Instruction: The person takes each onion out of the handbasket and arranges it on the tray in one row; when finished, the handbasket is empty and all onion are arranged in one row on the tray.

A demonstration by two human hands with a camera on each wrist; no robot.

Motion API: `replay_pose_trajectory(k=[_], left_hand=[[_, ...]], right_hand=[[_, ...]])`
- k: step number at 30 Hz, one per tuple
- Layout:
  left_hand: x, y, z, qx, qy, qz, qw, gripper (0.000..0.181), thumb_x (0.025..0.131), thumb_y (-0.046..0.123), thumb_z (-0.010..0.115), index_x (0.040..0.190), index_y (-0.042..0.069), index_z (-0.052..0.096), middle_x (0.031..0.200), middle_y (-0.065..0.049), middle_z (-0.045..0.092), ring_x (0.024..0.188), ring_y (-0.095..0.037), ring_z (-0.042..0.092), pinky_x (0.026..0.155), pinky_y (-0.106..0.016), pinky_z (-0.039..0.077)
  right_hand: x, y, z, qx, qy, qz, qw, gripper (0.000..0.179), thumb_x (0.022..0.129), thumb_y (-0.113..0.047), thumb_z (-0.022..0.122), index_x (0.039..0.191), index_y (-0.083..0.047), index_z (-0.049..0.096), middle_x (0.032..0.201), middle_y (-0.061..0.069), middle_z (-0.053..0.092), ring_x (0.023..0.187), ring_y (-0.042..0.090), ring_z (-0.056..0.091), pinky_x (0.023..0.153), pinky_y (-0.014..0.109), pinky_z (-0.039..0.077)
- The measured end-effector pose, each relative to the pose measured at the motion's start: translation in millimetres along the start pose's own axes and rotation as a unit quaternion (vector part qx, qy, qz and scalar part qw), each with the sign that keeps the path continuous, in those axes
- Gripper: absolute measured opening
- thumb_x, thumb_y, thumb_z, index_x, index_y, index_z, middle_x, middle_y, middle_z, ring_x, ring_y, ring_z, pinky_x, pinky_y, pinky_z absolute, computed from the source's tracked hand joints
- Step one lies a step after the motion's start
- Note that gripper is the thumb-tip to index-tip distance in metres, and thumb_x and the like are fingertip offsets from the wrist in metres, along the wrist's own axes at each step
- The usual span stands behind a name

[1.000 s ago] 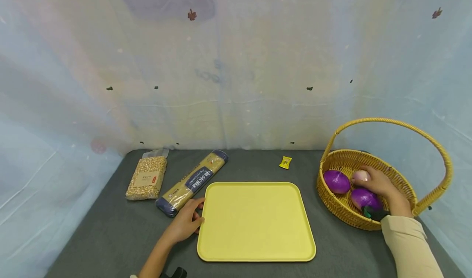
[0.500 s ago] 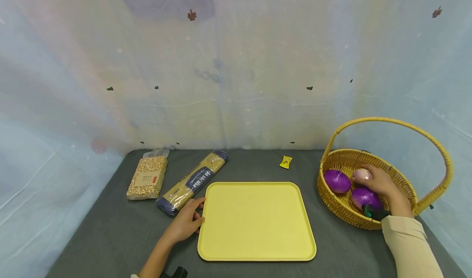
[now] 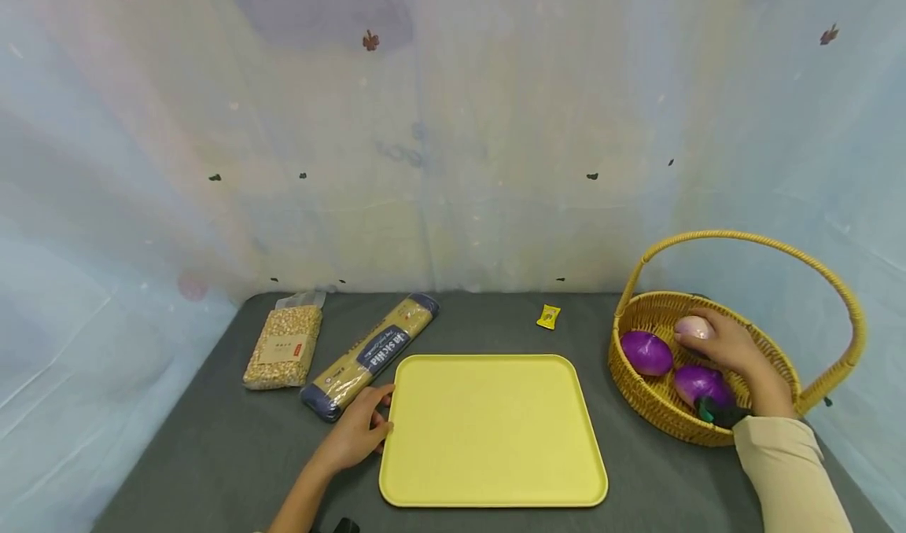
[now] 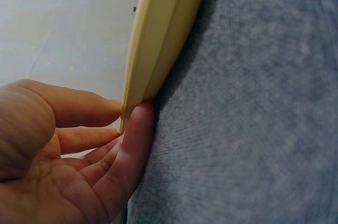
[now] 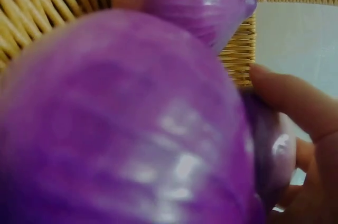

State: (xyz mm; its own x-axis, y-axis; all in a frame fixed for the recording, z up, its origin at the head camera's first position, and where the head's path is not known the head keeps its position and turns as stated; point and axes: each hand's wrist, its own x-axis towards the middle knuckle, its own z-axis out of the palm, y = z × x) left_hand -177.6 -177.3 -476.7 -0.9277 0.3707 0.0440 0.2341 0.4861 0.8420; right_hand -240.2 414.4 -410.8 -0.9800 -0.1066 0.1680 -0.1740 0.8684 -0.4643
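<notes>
My left hand [image 3: 355, 432] pinches the left edge of a yellow tray [image 3: 491, 431]. In the left wrist view, fingers [image 4: 138, 134] bend around the rim of the tray [image 4: 163, 28], which rests close to the dark cloth. My right hand [image 3: 725, 346] is inside a wicker basket [image 3: 654, 415] and grips a small pinkish-white bulb [image 3: 695, 328]. In the right wrist view the bulb [image 5: 282, 155] is partly hidden behind a large purple onion [image 5: 132, 118]. Another purple onion [image 3: 646, 352] sits at the basket's left side.
A long pasta packet [image 3: 371, 356] lies diagonally left of the tray, beside a clear bag of pale grains or beans [image 3: 285, 346]. Behind the tray is a small yellow wrapped packet [image 3: 548, 317]. The basket's tall handle [image 3: 750, 238] arches over it. A pale curtain [image 3: 453, 163] hangs behind the table.
My right hand has risen slightly inside the basket with the pale bulb in its fingers. The head view has tilted a little; my left hand stays at the tray's edge.
</notes>
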Motion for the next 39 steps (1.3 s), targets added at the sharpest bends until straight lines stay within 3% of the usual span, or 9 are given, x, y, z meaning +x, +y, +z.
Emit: replay_pose_trajectory(k=[8, 14, 24, 32, 39], left_hand=[[-0.9, -1.1, 1.1, 0.002, 0.001, -0.004, 1.0000, 0.056, 0.083, -0.010, 0.057, 0.136, -0.009, 0.037, 0.107, -0.018, 0.044, 0.063, -0.012, 0.050, 0.043, -0.025, 0.052], [-0.3, 0.4, -0.4, 0.005, 0.004, -0.001, 1.0000, 0.056, 0.083, -0.010, 0.057, 0.136, -0.010, 0.037, 0.107, -0.018, 0.045, 0.062, -0.013, 0.050, 0.043, -0.025, 0.052], [0.1, -0.8, -1.5, 0.005, -0.007, -0.001, 1.0000, 0.056, 0.084, -0.010, 0.056, 0.137, -0.010, 0.035, 0.107, -0.018, 0.044, 0.062, -0.014, 0.050, 0.043, -0.026, 0.052], [1.4, -1.4, -0.1, 0.002, -0.002, -0.006, 1.0000, 0.056, 0.084, -0.009, 0.056, 0.137, -0.009, 0.036, 0.108, -0.018, 0.044, 0.062, -0.014, 0.050, 0.043, -0.026, 0.052], [1.7, -1.9, -0.1, -0.003, -0.001, -0.005, 1.0000, 0.056, 0.084, -0.010, 0.056, 0.137, -0.009, 0.036, 0.107, -0.018, 0.044, 0.063, -0.014, 0.050, 0.043, -0.026, 0.052]], right_hand=[[-2.2, -19.0, -17.0, 0.018, 0.009, -0.027, 0.9994, 0.059, 0.087, -0.025, 0.063, 0.128, 0.012, 0.042, 0.113, 0.036, 0.051, 0.097, 0.048, 0.053, 0.072, 0.051, 0.048], [-2.9, -32.8, -26.5, 0.010, 0.023, -0.036, 0.9990, 0.060, 0.086, -0.026, 0.065, 0.129, 0.010, 0.043, 0.117, 0.035, 0.049, 0.100, 0.049, 0.050, 0.073, 0.055, 0.047], [-9.6, -59.4, -34.8, 0.007, 0.041, -0.088, 0.9952, 0.056, 0.083, -0.021, 0.069, 0.126, 0.008, 0.049, 0.111, 0.030, 0.056, 0.093, 0.042, 0.055, 0.060, 0.030, 0.047], [-15.1, -75.8, -37.8, 0.005, 0.040, -0.108, 0.9933, 0.054, 0.081, -0.018, 0.070, 0.126, 0.005, 0.051, 0.113, 0.026, 0.056, 0.093, 0.036, 0.054, 0.061, 0.030, 0.048], [-18.0, -87.9, -38.3, -0.010, 0.045, -0.138, 0.9894, 0.052, 0.081, -0.019, 0.072, 0.125, 0.002, 0.054, 0.111, 0.020, 0.059, 0.091, 0.024, 0.053, 0.064, 0.028, 0.049]])
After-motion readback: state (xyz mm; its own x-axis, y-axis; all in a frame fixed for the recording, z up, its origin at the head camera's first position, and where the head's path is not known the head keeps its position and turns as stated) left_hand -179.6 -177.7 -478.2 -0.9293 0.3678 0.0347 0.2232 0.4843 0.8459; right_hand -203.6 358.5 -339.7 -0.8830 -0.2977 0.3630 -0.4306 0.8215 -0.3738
